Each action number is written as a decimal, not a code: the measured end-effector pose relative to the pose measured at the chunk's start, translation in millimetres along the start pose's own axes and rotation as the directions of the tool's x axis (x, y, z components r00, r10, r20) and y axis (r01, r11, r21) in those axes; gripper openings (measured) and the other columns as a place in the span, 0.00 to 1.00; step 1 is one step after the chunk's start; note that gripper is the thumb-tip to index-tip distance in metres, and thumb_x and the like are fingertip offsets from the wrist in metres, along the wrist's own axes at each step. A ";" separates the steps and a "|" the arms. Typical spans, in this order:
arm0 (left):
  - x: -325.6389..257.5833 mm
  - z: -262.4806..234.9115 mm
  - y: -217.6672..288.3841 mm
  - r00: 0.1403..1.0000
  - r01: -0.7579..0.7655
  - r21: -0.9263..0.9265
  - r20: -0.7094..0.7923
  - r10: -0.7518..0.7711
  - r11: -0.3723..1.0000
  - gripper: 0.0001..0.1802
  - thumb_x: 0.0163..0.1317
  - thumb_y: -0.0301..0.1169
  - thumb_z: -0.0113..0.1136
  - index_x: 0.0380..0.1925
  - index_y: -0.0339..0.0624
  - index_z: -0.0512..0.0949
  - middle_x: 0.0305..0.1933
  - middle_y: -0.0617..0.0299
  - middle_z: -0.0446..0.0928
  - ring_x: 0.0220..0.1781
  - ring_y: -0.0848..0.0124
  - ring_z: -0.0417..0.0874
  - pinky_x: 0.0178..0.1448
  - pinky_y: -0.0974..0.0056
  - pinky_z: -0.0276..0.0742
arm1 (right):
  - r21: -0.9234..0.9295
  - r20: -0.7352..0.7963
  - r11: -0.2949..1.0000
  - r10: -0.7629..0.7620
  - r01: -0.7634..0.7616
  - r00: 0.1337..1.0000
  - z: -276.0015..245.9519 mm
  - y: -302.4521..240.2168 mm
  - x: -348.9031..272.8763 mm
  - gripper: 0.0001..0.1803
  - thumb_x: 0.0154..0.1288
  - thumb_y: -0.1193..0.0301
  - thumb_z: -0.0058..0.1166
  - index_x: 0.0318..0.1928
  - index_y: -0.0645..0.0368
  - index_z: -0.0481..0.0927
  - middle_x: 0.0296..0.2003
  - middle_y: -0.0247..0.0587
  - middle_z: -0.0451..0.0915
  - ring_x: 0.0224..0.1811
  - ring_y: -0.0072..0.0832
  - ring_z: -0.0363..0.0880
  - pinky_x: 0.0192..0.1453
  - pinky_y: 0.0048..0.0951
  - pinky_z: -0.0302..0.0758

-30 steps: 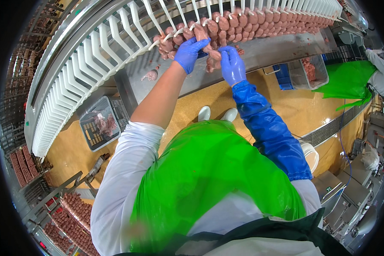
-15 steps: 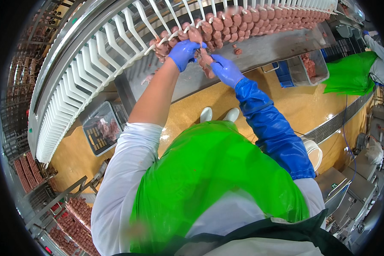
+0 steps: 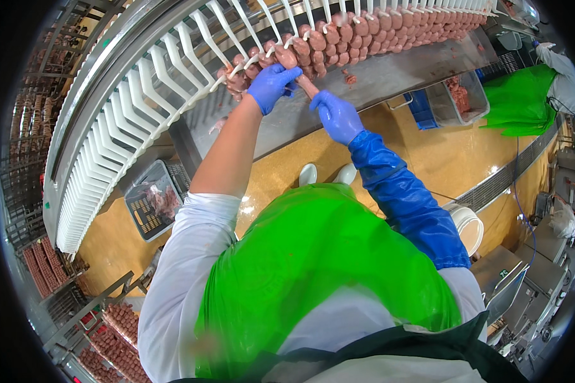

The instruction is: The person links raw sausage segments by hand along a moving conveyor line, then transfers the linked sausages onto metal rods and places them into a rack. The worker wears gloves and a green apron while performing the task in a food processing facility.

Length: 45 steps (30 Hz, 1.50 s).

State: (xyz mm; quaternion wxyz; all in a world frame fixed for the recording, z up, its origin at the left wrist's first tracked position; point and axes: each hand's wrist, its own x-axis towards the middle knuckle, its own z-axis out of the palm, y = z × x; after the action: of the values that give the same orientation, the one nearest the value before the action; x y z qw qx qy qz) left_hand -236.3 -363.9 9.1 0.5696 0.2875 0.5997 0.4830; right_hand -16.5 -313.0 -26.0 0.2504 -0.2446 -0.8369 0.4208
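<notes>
Near the top centre of the frame the person's left hand (image 3: 271,86), in a blue glove, has its grip closed around the upper end of a pinkish-brown raw sausage link (image 3: 295,67) that hangs from the curved row of white plastic hooks (image 3: 172,70). The right hand (image 3: 336,115), also in a blue glove and followed by a long blue plastic sleeve (image 3: 406,204), sits just lower and to the right, its fingers pinched on the bottom end of the same link, so the sausage runs slanting between the two hands. More sausage links (image 3: 390,32) of the same colour hang side by side on the hooks along the top of the frame toward the upper right. Behind and below the hands lies a long grey metal trough (image 3: 390,76) with a few scraps of meat on it. The person wears a bright green plastic apron (image 3: 313,274) over a white coat, and two white shoe tips show on the yellow floor (image 3: 281,166) below the hands. At the left of the frame a grey slotted plastic crate (image 3: 140,214) with meat trimmings stands on the floor. In the lower left, racks of dark red sausages (image 3: 112,332) hang in rows. In the upper right another person in a green apron (image 3: 521,102) stands near a clear tub of meat (image 3: 457,99).
</notes>
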 end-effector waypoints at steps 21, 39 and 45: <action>5.2 19.6 -10.1 0.933 -0.192 0.373 -0.217 0.286 0.908 0.20 0.60 0.44 0.66 0.39 0.36 0.83 0.32 0.60 0.81 0.32 0.72 0.81 0.39 0.66 0.77 | -0.228 -0.019 0.968 0.100 -0.101 0.995 13.6 3.7 0.5 0.10 0.67 0.67 0.48 0.48 0.52 0.70 0.33 0.50 0.81 0.34 0.52 0.80 0.36 0.50 0.74; 37.8 -10.6 -33.1 0.900 -0.124 0.627 -0.254 0.353 0.769 0.15 0.63 0.39 0.63 0.33 0.35 0.81 0.28 0.62 0.79 0.25 0.72 0.77 0.29 0.66 0.71 | -0.388 0.223 0.921 0.057 0.035 0.973 16.0 -12.2 7.2 0.13 0.62 0.69 0.48 0.45 0.44 0.82 0.40 0.44 0.82 0.42 0.46 0.81 0.44 0.45 0.77; 19.5 0.5 -12.6 0.979 0.025 0.430 -0.194 0.066 0.903 0.14 0.63 0.39 0.63 0.37 0.39 0.81 0.30 0.62 0.80 0.27 0.73 0.78 0.30 0.68 0.72 | -0.122 0.022 0.979 0.166 -0.162 0.986 29.5 19.4 2.6 0.14 0.66 0.68 0.48 0.51 0.49 0.76 0.35 0.45 0.82 0.34 0.45 0.82 0.39 0.46 0.76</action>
State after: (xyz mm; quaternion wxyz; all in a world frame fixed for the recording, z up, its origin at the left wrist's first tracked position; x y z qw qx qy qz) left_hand -236.8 -350.9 -10.1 0.4228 0.3614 0.7433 0.3716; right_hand -33.1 -318.3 -56.9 0.1865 -0.3206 -0.8414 0.3930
